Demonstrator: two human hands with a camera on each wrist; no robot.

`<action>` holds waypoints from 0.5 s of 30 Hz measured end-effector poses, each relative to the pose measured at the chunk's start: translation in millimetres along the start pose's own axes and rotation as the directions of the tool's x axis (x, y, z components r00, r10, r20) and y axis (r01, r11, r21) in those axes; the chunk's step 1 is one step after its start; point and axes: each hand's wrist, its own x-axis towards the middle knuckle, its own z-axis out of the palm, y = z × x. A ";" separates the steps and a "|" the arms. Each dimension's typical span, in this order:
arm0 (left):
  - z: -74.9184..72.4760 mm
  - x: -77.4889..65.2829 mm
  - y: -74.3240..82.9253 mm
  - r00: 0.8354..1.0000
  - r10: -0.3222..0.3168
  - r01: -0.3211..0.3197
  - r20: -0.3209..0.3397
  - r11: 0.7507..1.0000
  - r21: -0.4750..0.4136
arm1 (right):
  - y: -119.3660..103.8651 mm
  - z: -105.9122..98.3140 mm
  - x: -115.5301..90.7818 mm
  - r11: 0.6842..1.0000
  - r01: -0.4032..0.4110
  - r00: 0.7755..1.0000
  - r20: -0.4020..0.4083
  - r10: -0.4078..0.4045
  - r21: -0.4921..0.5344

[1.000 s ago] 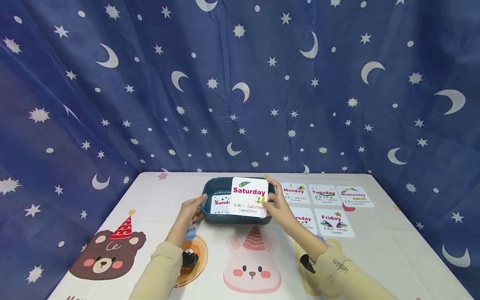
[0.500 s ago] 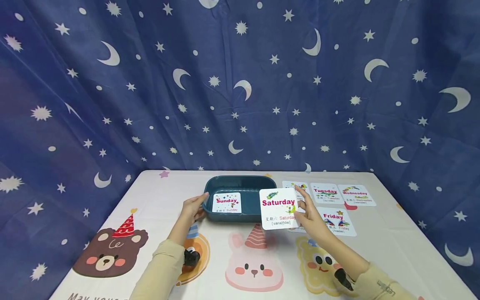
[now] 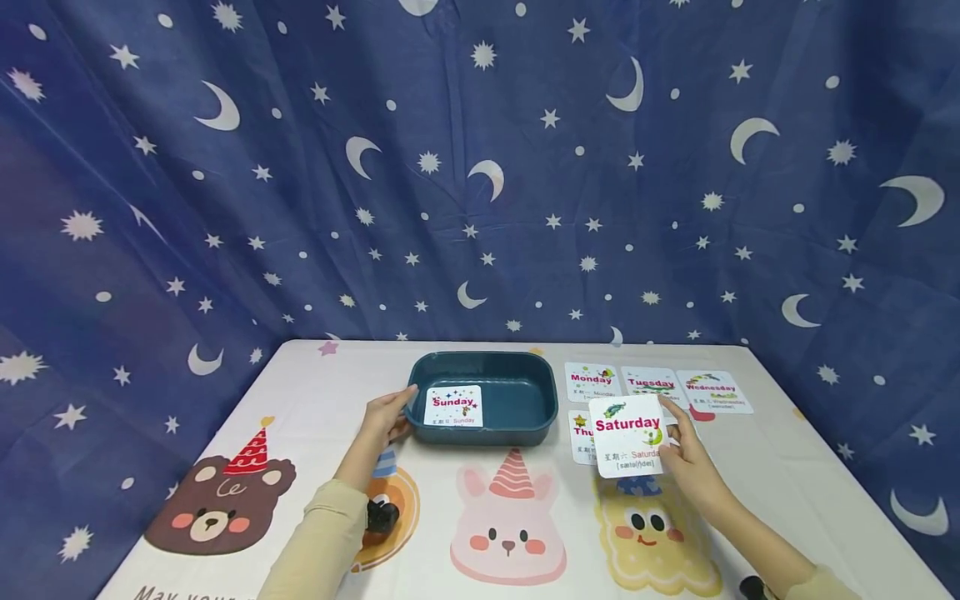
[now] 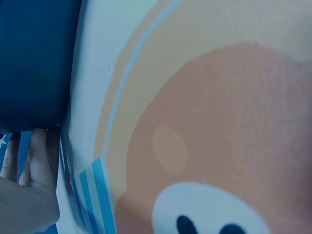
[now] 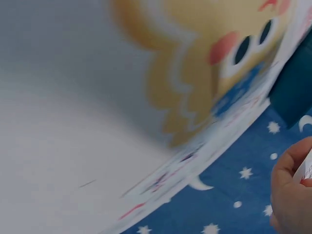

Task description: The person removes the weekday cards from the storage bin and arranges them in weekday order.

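My left hand (image 3: 384,419) holds the left end of a dark teal plastic basin (image 3: 536,429), one fingertip at the rim. Several of its fingers (image 4: 39,153) lie against the basin's outer wall in the left wrist view. Inside the basin is a white Sunday card (image 3: 453,407). My right hand (image 3: 693,467) pinches the right edge of a white Saturday card (image 3: 626,437), raised in front of the card rows. It covers most of a Thursday card (image 3: 581,437) and hides whatever lies right behind it. In the right wrist view, only a sliver of the held card (image 5: 306,168) shows.
Behind lie a Monday card (image 3: 592,382), a Tuesday card (image 3: 649,381) and a Wednesday card (image 3: 714,392) in a row. The white tablecloth (image 3: 420,542) bears printed cartoon animals. A blue star-and-moon curtain (image 3: 480,208) stands at the back.
My right hand has carried the Saturday card out from over the basin, rightward and slightly toward me, in front of the laid cards. My left hand stays at the basin.
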 end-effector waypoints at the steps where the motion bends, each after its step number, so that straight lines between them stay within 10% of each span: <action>1: 0.0 0.2 0.1 1.000 0.000 0.000 -0.001 1.000 -0.004 | 2.1 -3.2 -0.8 1.000 -0.005 1.000 -0.009 0.005 -0.008; 15: -0.9 1.5 0.0 1.000 -0.006 0.007 0.008 1.000 -0.006 | 28.5 -44.2 -2.7 0.989 -0.092 0.991 -0.111 0.080 -0.113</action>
